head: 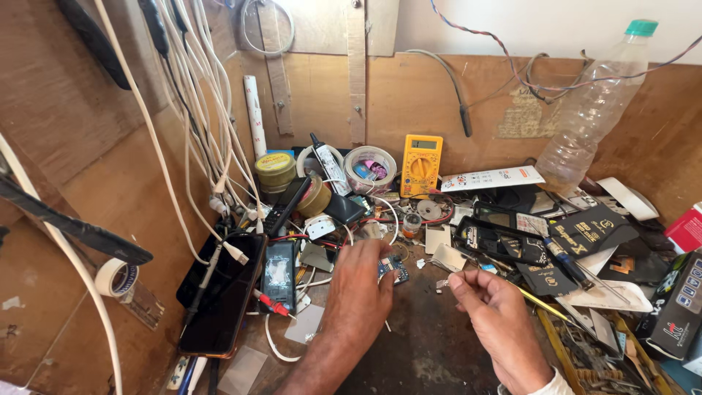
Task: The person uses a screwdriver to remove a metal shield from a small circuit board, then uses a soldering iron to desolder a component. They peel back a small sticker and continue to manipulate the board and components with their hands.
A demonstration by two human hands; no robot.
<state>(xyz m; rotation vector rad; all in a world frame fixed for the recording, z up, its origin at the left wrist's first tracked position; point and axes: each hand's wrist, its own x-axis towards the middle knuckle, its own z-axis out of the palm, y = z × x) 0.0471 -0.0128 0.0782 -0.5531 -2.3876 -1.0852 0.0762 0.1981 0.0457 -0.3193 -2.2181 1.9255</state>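
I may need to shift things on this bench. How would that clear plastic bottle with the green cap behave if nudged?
The bottle looks empty, so probably light. It leans tilted against the back board, so a nudge would likely slide or topple it. Its thin, dented walls probably flex when squeezed.

brown plywood walls (439,95) close in the back and left of the frame, a pale strip of wall (526,25) showing along the upper right (daylight falls there); the dark, scuffed benchtop (424,344) fills the lower centre.
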